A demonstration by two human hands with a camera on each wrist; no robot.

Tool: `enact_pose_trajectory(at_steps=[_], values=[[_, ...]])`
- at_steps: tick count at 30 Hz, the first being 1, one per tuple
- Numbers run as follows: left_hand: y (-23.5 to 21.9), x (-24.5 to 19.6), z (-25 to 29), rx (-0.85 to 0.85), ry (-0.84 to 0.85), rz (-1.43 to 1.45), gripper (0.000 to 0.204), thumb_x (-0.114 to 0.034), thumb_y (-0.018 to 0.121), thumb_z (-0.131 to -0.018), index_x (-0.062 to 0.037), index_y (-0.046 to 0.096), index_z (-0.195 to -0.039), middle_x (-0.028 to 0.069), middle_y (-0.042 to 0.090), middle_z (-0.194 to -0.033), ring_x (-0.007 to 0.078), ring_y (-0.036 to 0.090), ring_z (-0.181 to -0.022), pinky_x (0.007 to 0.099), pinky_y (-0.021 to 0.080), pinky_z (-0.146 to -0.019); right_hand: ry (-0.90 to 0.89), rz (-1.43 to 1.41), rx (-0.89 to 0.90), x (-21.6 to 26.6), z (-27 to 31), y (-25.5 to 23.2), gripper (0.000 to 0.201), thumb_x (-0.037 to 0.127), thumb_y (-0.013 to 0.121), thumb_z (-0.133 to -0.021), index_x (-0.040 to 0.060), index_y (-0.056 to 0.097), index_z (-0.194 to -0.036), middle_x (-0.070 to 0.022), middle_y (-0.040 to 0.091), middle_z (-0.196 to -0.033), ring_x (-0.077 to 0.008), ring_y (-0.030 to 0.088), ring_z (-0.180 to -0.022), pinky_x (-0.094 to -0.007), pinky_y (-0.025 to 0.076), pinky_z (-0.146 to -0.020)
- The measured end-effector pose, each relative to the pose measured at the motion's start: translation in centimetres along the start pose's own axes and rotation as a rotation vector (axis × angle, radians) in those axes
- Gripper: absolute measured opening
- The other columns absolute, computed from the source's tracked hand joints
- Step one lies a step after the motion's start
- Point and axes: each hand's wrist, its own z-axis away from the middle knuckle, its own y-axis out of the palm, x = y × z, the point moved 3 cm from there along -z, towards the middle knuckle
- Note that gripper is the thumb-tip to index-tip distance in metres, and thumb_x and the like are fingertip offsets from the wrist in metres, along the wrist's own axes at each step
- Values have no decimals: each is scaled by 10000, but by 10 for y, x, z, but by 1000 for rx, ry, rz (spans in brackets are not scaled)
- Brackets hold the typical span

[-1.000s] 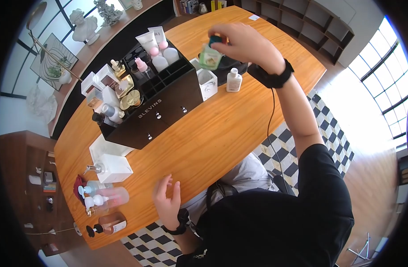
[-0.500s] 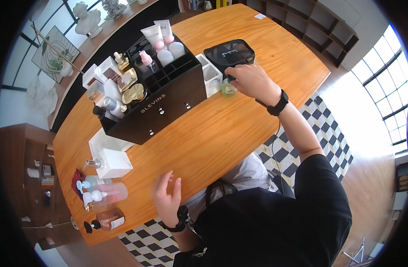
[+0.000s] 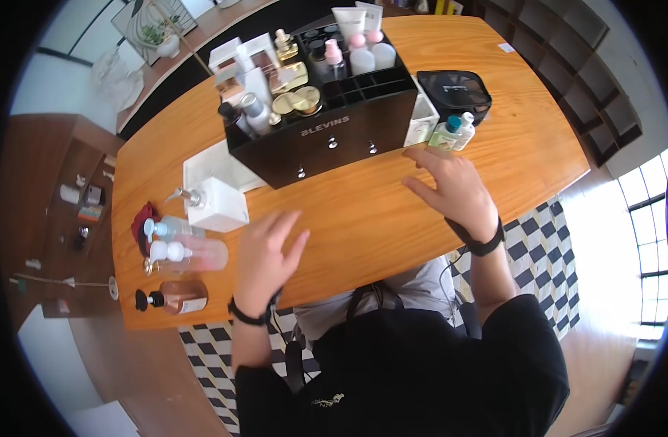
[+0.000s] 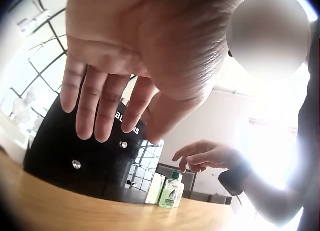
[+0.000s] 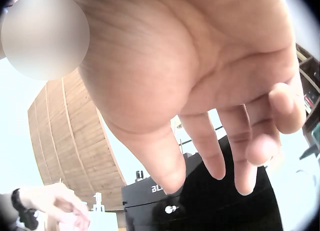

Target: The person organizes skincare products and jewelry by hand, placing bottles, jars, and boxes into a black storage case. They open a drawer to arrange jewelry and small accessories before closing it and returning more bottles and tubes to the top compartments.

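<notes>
My right hand (image 3: 454,191) hovers over the table with its fingers loosely extended and nothing in them. Just beyond its fingertips stands a small green bottle (image 3: 443,137) with a teal cap, beside a white bottle (image 3: 465,132). The left wrist view shows the green bottle (image 4: 170,193) upright on the wood. Also holding nothing, my left hand (image 3: 266,256) is over the front of the table, fingers spread and relaxed. Between and beyond both hands sits a black cosmetics organizer (image 3: 334,138) with small knobbed drawers, its top filled with tubes, jars and bottles.
Left of the organizer are a white pump dispenser (image 3: 221,205) and a white tray (image 3: 224,167). Pink and blue pump bottles and an amber pump bottle (image 3: 184,297) lie at the left edge. A black mesh pouch (image 3: 456,91) and a white box (image 3: 421,120) are at the right.
My right hand has let go of the green bottle beside the white one and drawn back toward me. My left hand has moved further over the table. The head view has turned left.
</notes>
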Motion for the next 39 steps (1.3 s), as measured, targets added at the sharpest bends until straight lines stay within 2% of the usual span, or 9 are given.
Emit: enact_pose_trajectory(at_steps=[3,10,14,20,26,31,34,36,39], values=[[3,16,-36,62,-15,-78,384,-205,807,-936,-17,734,-1262,188,755,-1141,412,721,-1012,474,583,-859,68,-254,29,12,5,23,378,290,783,-961,10,737,-1211,-178,749,-1021,-393,722,-873,-456,565,-767],[58,51,-68,234,-120,-148,491,-306,819,-933,-38,719,-1333,194,777,-1204,394,727,-1132,455,599,-942,112,-359,113,13,29,43,391,279,805,-949,27,738,-1241,-140,752,-1007,-324,698,-743,-410,558,-705],[69,58,-74,190,-145,-57,423,-331,827,-932,-18,752,-1206,188,803,-1087,385,764,-1025,455,606,-869,132,-324,127,6,39,40,391,279,809,-950,28,738,-1242,-143,755,-1018,-314,700,-725,-403,559,-694],[61,34,-49,240,-189,-64,374,-329,839,-915,-15,767,-1107,172,807,-1018,382,772,-939,452,606,-816,128,-299,137,6,41,34,390,278,806,-955,23,736,-1242,-153,754,-1020,-315,706,-728,-400,565,-701],[54,7,-4,180,-105,-13,409,-323,828,-916,-4,775,-1167,173,805,-1034,388,768,-922,470,613,-824,105,-300,161,11,37,38,387,276,802,-958,22,737,-1242,-163,755,-1023,-327,718,-733,-411,570,-697],[50,-12,15,256,-117,-73,469,-334,831,-912,14,756,-1217,179,802,-1034,380,767,-920,462,609,-821,106,-311,197,22,31,38,378,266,799,-959,20,737,-1239,-169,757,-1024,-347,734,-789,-425,578,-716],[52,-13,23,240,-80,-84,489,-336,832,-909,26,745,-1225,178,801,-1016,377,767,-914,461,606,-815,-26,-269,186,34,17,34,369,233,794,-952,18,730,-1245,-165,751,-1019,-366,739,-849,-436,580,-737],[53,-11,26,266,-84,-67,511,-336,833,-902,29,733,-1247,173,797,-1028,379,760,-935,461,601,-839,-256,-136,170,50,-3,28,322,196,795,-929,21,726,-1191,-147,739,-1002,-375,732,-895,-446,582,-759],[53,-11,27,273,-71,-86,553,-356,818,-910,30,713,-1291,173,785,-1084,372,744,-1013,460,578,-906,-438,-47,226,80,-36,28,289,186,800,-901,41,721,-1139,-144,734,-991,-357,734,-888,-453,590,-771]])
